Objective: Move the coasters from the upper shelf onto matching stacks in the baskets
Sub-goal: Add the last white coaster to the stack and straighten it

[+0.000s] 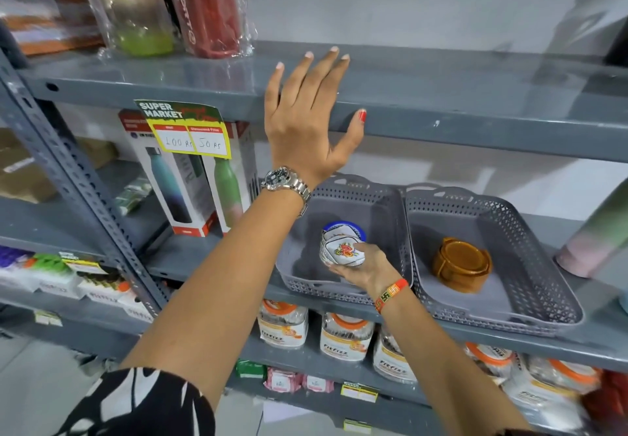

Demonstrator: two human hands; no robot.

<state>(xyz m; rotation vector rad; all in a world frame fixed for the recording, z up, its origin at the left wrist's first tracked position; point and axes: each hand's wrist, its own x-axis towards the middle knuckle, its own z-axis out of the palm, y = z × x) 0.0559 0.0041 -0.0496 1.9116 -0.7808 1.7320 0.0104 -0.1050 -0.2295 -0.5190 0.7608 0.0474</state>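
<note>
The white floral coaster (344,249) could slide off its leaning stack (334,243) in the left basket (380,197), which sits at the lower shelf's front edge, if the right hand (365,267) lets go crookedly. Its fingers (365,248) are clamped on that coaster, thumb on top. The left hand (307,119) rests with fingers spread on the upper shelf (475,95) edge, holding nothing.

The grey painted-metal upper shelf (441,95) is showing a smooth, slightly glossy face, while the two perforated baskets (489,211) are looking like matt grey plastic, the amber coasters (462,262) glossy, and the wristwatch (289,182) polished metal.
</note>
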